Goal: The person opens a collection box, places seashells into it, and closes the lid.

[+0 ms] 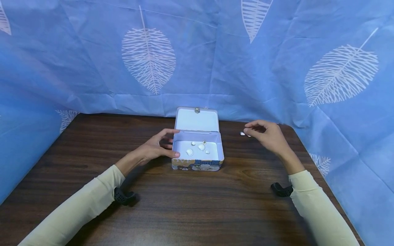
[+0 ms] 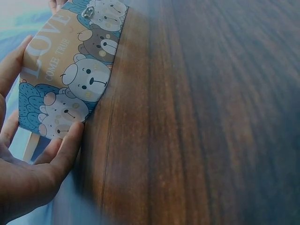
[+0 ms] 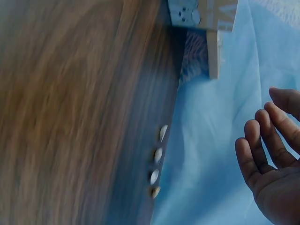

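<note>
A hinged tin box [image 1: 197,165] with a bear print stands on the table with its lid [image 1: 197,119] up. Several small white shells [image 1: 189,152] lie on its floor. My left hand [image 1: 154,145] grips the box's left side, thumb by the front corner and forefinger by the back one. To the right, my right hand [image 1: 267,135] hovers over a few small shells [image 1: 242,133] on the table and partly hides them. The right wrist view shows these shells [image 3: 158,154] in a row, with the loosely bent fingers [image 3: 276,140] apart from them and nothing held.
The dark wooden table [image 1: 197,208] runs up to a blue curtain [image 1: 215,61] with white leaf prints behind the box and along both sides. Black straps [image 1: 124,197] are worn on both wrists.
</note>
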`<state>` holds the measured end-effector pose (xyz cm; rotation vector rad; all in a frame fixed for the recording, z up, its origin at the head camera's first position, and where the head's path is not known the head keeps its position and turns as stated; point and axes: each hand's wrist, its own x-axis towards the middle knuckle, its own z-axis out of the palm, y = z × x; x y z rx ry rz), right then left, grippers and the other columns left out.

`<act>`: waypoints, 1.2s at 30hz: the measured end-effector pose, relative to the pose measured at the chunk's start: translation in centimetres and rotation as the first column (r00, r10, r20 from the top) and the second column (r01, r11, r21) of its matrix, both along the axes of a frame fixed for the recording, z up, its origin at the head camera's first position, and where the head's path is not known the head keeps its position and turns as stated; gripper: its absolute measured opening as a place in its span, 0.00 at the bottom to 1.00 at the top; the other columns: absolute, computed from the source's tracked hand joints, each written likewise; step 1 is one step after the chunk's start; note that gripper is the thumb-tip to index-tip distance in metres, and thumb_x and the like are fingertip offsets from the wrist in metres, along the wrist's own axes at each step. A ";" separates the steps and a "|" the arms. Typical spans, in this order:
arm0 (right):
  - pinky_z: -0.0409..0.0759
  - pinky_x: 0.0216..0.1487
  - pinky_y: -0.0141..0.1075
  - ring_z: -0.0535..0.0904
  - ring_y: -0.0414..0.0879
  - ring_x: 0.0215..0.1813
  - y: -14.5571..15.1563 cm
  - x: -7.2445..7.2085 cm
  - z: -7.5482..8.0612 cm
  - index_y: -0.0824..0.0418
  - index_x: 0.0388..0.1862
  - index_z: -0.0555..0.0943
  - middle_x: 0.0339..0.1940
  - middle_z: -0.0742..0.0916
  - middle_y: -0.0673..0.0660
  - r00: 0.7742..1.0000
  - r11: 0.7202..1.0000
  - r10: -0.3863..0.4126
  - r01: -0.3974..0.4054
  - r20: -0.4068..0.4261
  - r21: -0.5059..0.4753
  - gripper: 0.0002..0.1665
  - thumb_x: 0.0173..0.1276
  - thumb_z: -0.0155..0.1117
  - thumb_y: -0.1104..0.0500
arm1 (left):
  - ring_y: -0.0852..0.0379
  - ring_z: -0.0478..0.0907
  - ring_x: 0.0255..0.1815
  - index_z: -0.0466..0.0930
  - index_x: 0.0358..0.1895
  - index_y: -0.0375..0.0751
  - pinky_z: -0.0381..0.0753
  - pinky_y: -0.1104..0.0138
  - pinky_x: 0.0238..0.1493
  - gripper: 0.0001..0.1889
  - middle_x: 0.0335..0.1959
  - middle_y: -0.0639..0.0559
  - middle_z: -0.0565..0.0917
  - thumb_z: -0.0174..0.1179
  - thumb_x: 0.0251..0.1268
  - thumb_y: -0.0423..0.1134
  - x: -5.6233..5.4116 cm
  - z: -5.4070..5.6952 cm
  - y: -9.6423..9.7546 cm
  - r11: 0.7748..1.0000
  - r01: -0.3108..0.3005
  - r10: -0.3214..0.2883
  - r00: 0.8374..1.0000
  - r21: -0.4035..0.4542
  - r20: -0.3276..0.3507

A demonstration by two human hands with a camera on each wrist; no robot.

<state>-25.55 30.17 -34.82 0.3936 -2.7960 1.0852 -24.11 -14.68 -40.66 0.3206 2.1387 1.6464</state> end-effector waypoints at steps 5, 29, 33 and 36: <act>0.82 0.42 0.32 0.85 0.35 0.44 1.6 -0.6 -0.2 0.56 0.63 0.92 0.55 0.94 0.59 0.999 0.999 -0.036 0.036 0.012 0.017 0.23 0.85 0.71 0.41 | 0.32 0.72 0.81 0.66 0.88 0.62 0.81 0.45 0.75 0.50 0.84 0.34 0.64 0.84 0.67 0.40 0.0 -0.1 0.1 1.000 0.002 -0.002 1.000 0.000 -0.005; 0.84 0.59 0.40 0.84 0.41 0.57 6.3 -3.6 -2.7 0.60 0.71 0.87 0.72 0.88 0.65 0.969 0.995 -0.102 0.095 0.224 0.044 0.32 0.84 0.70 0.39 | 0.30 0.70 0.87 0.64 0.89 0.60 0.79 0.43 0.79 0.50 0.94 0.45 0.50 0.82 0.68 0.36 0.1 -0.2 0.2 0.998 0.006 -0.008 1.000 0.059 0.023; 0.86 0.55 0.36 0.87 0.41 0.55 6.8 -4.2 -3.2 0.63 0.73 0.86 0.71 0.89 0.67 0.966 0.995 -0.091 0.082 0.243 0.048 0.33 0.83 0.72 0.41 | 0.31 0.71 0.86 0.64 0.89 0.61 0.81 0.44 0.77 0.50 0.94 0.45 0.51 0.82 0.68 0.36 0.1 -0.2 0.1 0.999 0.005 -0.006 1.000 0.053 0.022; 0.86 0.54 0.34 0.88 0.44 0.57 7.1 -4.7 -3.5 0.64 0.74 0.85 0.69 0.90 0.66 0.961 0.996 -0.083 0.072 0.265 0.050 0.34 0.82 0.74 0.42 | 0.31 0.70 0.86 0.64 0.89 0.61 0.83 0.46 0.74 0.50 0.95 0.45 0.51 0.82 0.68 0.37 0.1 -0.1 0.0 0.999 0.006 -0.007 1.000 0.048 0.020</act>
